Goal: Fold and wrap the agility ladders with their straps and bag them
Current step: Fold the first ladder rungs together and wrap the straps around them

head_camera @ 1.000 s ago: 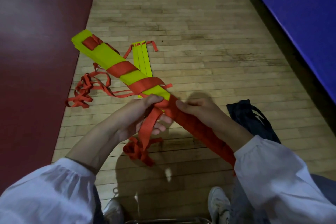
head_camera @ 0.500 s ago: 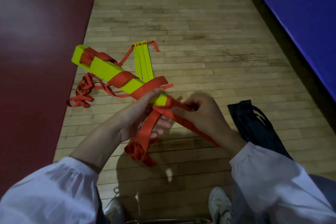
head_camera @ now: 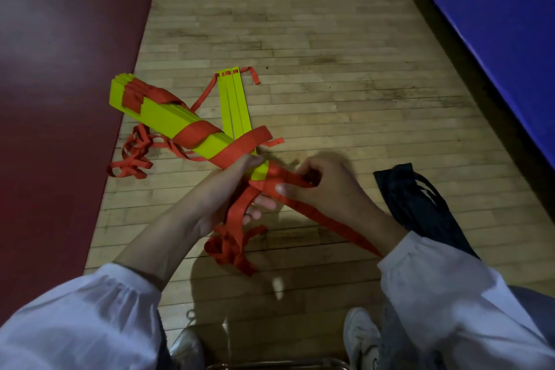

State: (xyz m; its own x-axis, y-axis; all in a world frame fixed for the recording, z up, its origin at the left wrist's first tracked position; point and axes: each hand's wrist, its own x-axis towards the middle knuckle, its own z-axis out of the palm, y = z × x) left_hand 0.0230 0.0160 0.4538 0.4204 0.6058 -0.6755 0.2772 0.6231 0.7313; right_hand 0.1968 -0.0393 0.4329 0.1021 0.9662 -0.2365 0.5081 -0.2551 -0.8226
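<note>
Head view: my left hand (head_camera: 226, 188) grips the ladder (head_camera: 166, 117), my right hand (head_camera: 329, 189) pinches the strap (head_camera: 267, 182); I should pull it tight and wind it flat

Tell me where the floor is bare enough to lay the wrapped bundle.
Bare: wooden floor beyond the loose yellow rungs, between red mat and blue mat; also between rungs and dark bag. Crowded: strap tangle beside the red mat, strap pile below the left hand.

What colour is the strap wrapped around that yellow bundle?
Orange-red; the strap shows best in the head view.
</note>
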